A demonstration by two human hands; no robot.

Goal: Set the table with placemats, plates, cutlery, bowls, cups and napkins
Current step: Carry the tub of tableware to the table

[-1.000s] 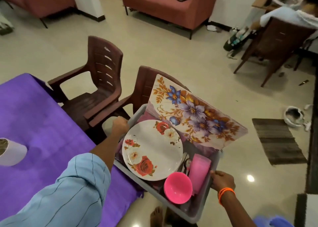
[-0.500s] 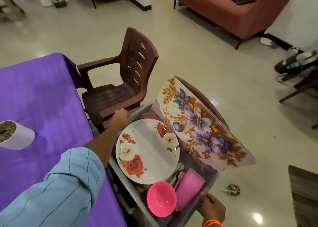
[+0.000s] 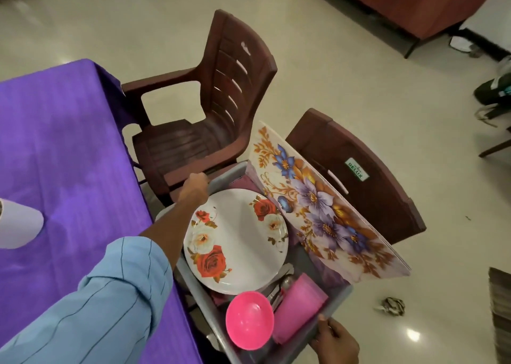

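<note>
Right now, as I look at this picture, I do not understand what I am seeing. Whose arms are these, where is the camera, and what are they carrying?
No machine is here. A person wears a wide-angle camera on the head, so you look down along their own arms. Both hands carry a grey plastic tub: the left hand grips its far rim, the right hand holds its near corner.

Inside the tub lie a white plate with red roses, a pink bowl, a pink cup on its side and some metal cutlery. Floral placemats lean out over its right edge.

On the left is the table under a purple tablecloth, where a white cylinder stands. Two brown plastic chairs stand beside the table.
</note>
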